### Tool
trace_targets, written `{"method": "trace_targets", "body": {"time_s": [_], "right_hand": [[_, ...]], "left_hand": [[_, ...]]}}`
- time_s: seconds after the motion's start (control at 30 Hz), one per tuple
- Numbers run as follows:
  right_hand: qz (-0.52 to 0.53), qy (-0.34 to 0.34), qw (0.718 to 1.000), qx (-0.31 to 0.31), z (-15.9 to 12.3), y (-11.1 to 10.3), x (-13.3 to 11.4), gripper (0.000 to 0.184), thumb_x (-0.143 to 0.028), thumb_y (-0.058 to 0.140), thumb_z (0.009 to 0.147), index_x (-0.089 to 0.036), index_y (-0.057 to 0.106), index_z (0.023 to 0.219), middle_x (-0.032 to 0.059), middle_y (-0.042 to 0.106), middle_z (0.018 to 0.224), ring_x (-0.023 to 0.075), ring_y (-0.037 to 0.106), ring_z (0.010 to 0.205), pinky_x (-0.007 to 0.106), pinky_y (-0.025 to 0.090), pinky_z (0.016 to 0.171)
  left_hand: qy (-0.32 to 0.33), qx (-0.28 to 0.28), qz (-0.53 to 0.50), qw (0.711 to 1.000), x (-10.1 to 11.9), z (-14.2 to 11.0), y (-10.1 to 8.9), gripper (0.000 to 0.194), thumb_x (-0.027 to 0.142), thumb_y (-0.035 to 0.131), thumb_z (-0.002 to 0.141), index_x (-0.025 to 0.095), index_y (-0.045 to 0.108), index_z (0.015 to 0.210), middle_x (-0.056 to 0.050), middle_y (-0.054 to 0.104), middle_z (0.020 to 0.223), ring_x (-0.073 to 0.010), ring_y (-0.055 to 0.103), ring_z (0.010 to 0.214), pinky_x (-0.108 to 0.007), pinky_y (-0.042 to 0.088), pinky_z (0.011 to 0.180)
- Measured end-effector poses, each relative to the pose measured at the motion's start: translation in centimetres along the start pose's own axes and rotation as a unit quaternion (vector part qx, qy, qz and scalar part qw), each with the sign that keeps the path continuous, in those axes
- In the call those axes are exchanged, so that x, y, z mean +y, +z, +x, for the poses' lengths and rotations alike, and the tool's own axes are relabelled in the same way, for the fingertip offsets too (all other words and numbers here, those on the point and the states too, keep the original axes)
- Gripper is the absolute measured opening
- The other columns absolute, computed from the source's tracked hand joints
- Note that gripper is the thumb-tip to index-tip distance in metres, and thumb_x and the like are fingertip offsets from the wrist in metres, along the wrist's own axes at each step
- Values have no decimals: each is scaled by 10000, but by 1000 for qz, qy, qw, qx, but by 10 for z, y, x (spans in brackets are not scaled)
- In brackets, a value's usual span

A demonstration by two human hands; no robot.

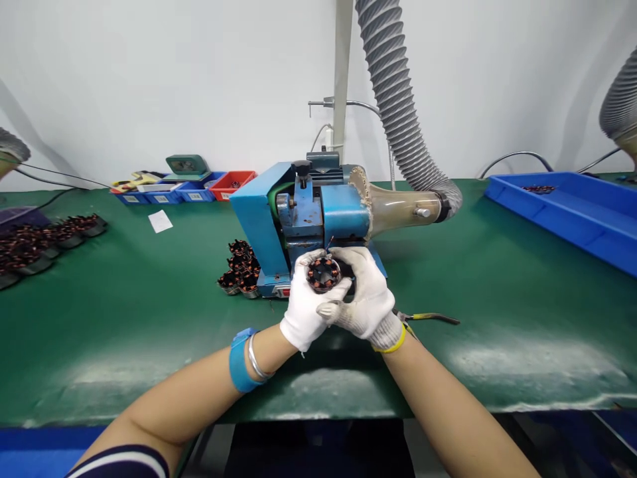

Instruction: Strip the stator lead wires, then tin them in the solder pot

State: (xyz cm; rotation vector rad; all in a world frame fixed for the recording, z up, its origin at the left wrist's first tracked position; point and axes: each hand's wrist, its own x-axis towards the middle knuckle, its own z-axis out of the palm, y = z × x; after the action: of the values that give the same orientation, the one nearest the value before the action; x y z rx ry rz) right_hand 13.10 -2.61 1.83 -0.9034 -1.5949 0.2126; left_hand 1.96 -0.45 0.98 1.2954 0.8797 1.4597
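A round motor stator (323,273) with copper windings and a dark core is held up in front of the machine, its open ring facing me. My left hand (304,302), in a white glove, is closed around its left and lower side. My right hand (365,292), in a white glove with a yellow cuff edge, is curled against its right side, fingertips at the top near a short thin wire (330,242). The right palm side is hidden. Just behind both hands stands the blue belt machine (343,209).
More stators (240,269) are piled left of the machine, others (44,245) at far left. Yellow-handled pliers (432,317) lie right of my right wrist. A grey hose (398,93) joins the machine's duct. Blue tray (572,212) at right; small bins (194,191) behind.
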Motion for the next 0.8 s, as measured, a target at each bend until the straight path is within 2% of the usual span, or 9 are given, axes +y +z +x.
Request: {"method": "trace_targets", "body": {"time_s": [0.07,0.17,0.27,0.33,0.43,0.53,0.6,0.67,0.8], "right_hand": [[11,-14,1000,-20,3,-3,1,733,-642,737,660,-179,601,1211,121,616,1117,279,646,1024,441,563,917],[-10,-5,1000,-25,4,-3,2,655,-530,752,709,-178,591,1237,131,618,1154,267,651,1035,415,571,906],[-25,-27,999,-13,3,-3,3,448,-393,648,844,-198,594,1244,119,634,1160,249,646,1063,405,563,936],[-46,-55,997,-11,3,-4,4,376,-346,561,906,-201,595,1251,116,645,1151,243,642,1076,398,561,944],[-112,-100,989,-9,2,-9,8,355,-310,484,946,-201,590,1267,120,661,1118,231,661,1028,366,583,885],[-175,-127,976,-1,2,-13,11,325,-282,486,945,-198,599,1238,123,677,1070,226,681,955,345,600,808],[-176,-129,976,9,3,-16,11,294,-261,529,922,-196,609,1197,120,679,1044,221,686,930,340,603,796],[-146,-133,980,9,5,-18,9,339,-280,605,873,-187,597,1200,124,672,1061,225,686,937,344,608,798],[-133,-173,976,-12,9,-21,4,458,-255,624,861,-198,527,1304,135,659,1176,245,668,1070,369,606,871]], "left_hand": [[-71,-38,-72,994,18,-3,-1,553,220,794,564,204,536,1054,-26,649,962,-186,665,875,-360,558,864],[-177,-76,-215,958,37,-4,-6,392,195,704,563,185,618,946,1,653,762,-154,630,649,-321,555,672],[-184,-47,-295,936,40,-1,-9,295,154,665,496,185,642,789,4,665,737,-144,624,652,-294,546,663],[-192,-32,-306,932,39,2,-9,326,128,658,476,187,654,797,7,674,765,-140,627,698,-276,542,692],[-208,-37,-296,931,37,4,-8,492,107,636,467,190,659,951,-7,688,865,-163,637,801,-281,539,721],[-203,-60,-244,946,37,4,-6,620,64,645,449,198,615,1053,-8,676,962,-158,625,845,-251,524,696],[-189,-71,-202,958,36,3,-6,655,51,648,455,208,583,1088,-1,659,992,-145,612,843,-226,510,665],[-169,-83,-155,970,34,4,-7,677,62,628,483,218,558,1138,-6,647,1035,-155,611,871,-231,513,663],[-96,-103,-51,989,34,7,-12,722,88,607,544,227,512,1247,-40,619,1218,-234,596,1114,-338,541,894]]}}
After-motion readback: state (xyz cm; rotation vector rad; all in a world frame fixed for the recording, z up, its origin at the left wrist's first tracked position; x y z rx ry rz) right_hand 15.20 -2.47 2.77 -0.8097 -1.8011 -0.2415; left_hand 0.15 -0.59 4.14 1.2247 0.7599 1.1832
